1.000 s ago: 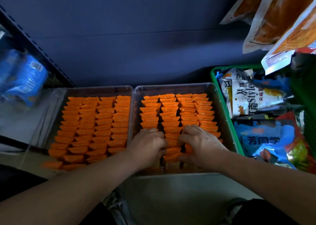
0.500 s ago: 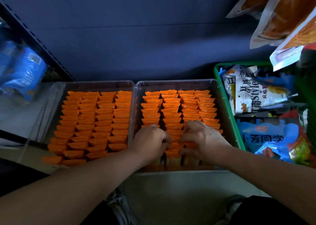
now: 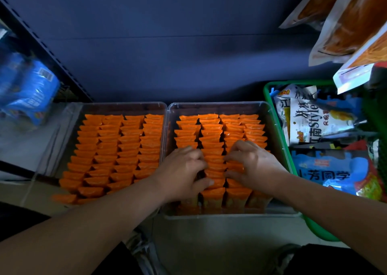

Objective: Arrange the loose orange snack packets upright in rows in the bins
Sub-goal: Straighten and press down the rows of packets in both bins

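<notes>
The left hand (image 3: 184, 170) and right hand (image 3: 254, 166) each have fingers (image 3: 236, 147) curled down pinching orange packets (image 3: 213, 166) near the front edge of the right bin (image 3: 219, 105), likely squeezing the rows upright and snug.

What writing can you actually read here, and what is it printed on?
"南Style": white-and-silver snack bag in the green plastic basket.
"芳同学": blue snack bag in front of it.
Small print on both bags: too small to read.
Blue packs on the left shelf: label blurred.
Orange foil snack packets: no readable print.
</notes>
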`<state>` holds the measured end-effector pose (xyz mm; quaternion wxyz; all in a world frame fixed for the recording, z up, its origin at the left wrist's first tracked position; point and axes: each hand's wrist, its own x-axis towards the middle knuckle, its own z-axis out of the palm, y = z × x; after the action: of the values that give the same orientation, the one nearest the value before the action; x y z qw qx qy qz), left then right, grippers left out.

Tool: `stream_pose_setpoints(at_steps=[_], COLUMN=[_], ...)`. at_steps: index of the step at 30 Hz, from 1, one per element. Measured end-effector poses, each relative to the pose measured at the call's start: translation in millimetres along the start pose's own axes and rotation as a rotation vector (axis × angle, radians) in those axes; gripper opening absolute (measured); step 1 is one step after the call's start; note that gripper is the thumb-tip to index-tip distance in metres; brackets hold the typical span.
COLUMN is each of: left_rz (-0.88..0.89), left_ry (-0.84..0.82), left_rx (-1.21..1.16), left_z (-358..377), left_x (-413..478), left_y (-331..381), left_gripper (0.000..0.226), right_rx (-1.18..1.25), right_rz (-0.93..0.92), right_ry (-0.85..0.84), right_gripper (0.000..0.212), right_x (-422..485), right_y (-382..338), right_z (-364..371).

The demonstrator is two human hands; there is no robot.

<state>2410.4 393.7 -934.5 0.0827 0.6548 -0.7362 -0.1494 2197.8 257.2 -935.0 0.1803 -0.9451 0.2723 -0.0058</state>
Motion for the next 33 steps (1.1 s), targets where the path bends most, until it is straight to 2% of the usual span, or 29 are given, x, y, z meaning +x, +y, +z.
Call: stream_pose_setpoints(at_steps=[3,7,12,16,19,22,30,33], left_rz=[0.015,0.027,-0.021,-0.063,-0.065,-0.114,-0.052,-0.077], left_ry=[-0.135,-0.080,-0.068,-0.001,0.001,-0.013,-0.133,-0.056], left_rx=[0.095,0.111,0.083,0.008,0.059,0.100,0.160,0.109], left_z=[-4,-2,1,-3,-2,0,0,-1], left_x=[-10,-13,-4,5,14,19,28,32], left_y=[1,4,1,-7,-8,-8,-6,-10], left_gripper=[0.072,0.062,0.066,0.065,0.060,0.061,0.054,0.046], right_rx=[-0.007,-0.010,0.004,0.012,-0.014,-0.016,-0.021,-0.045], right_rz=[0.027,0.008,-0.036,0.001,0.037,0.059,0.023,0.006], right_ry=[-0.076,-0.076,-0.085,0.024,0.055,0.028,-0.009,-0.034], right_gripper=[0.048,0.044,0.036,0.029,0.035,0.041,0.036,0.036], right_x=[2,6,12,17,22,28,35,35], right_y=[1,-1,0,2,7,12,16,14], right_z=[-1,2,4,4,1,-3,-5,-7])
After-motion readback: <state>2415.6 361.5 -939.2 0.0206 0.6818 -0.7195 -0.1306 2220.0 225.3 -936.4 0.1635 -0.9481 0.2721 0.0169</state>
